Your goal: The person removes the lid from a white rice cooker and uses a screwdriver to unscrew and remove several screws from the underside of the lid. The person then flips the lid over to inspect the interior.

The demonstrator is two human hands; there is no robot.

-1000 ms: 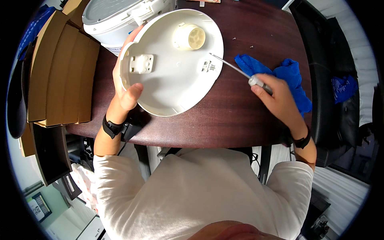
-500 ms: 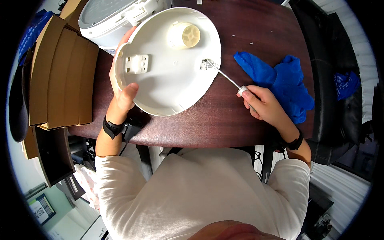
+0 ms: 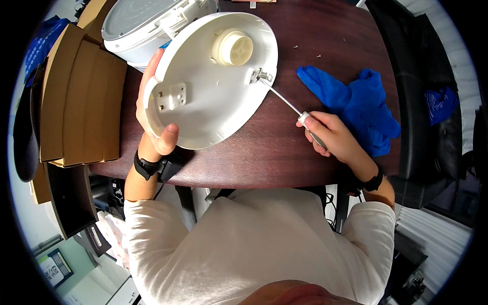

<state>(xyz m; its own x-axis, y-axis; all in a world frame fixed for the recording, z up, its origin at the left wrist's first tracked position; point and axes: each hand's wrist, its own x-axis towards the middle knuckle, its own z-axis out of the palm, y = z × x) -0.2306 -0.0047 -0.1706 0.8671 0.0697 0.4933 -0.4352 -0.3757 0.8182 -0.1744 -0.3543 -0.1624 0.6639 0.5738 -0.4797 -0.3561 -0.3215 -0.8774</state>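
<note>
My left hand [image 3: 156, 114] grips the left rim of a round white plastic cover [image 3: 203, 112], thumb inside and fingers behind. The cover is tilted, its hollow side toward me. Inside it sit a cream round cup-like fitting [image 3: 235, 48], a white bracket [image 3: 173, 96] at the left, and a small metal piece [image 3: 262, 75] near the right rim. My right hand [image 3: 328, 132] is closed around the handle of a screwdriver [image 3: 284, 99]. Its tip meets the metal piece, though the exact contact is too small to make out.
Right of the cover lies a crumpled blue cloth [image 3: 356, 104] on the dark wooden table [image 3: 244, 162]. Tiny screws [image 3: 318, 56] rest beyond it. A white lidded bucket [image 3: 147, 30] stands at the far left, beside cardboard boxes [image 3: 81, 96]. A black sofa [image 3: 427, 101] borders the right.
The cover has tipped further, its right side turned so it looks narrower. My right hand and the screwdriver have shifted slightly left, the tip staying at the metal piece.
</note>
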